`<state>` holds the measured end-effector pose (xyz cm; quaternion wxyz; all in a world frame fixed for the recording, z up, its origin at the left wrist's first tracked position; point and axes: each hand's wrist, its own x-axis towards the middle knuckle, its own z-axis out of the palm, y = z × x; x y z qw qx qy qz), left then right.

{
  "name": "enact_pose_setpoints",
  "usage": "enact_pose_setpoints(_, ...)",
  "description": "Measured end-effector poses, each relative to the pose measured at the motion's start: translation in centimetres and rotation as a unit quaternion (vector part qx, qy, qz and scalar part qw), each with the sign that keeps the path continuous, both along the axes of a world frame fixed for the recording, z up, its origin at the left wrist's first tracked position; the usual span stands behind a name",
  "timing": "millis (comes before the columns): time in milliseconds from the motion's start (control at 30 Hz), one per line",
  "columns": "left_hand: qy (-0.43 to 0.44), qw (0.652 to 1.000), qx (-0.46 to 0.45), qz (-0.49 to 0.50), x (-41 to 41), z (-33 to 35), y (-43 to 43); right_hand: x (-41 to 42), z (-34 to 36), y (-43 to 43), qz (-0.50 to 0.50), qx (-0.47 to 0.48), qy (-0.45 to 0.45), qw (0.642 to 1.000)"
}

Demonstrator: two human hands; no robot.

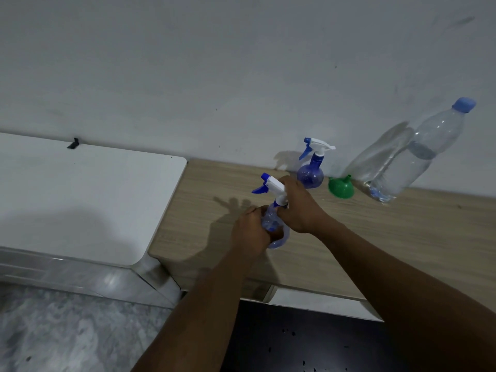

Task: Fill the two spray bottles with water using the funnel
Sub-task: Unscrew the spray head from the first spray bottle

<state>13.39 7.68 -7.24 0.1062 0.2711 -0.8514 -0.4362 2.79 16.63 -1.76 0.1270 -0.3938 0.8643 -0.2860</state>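
Counter (375, 237), spray bottle (268, 220) toward left edge

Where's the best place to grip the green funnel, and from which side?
Probably the narrow spout: the green funnel looks to rest wide end down, spout sticking up. Come from above and the front, since the far spray bottle and water bottle stand close on either side.
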Motion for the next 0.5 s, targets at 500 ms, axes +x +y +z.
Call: enact_pose_setpoints(500,0.008,1.0,-0.02,-0.008,0.02,-0.4,0.01,-0.34,-0.58,0.25,-0.03,0.014,0.015,0.999)
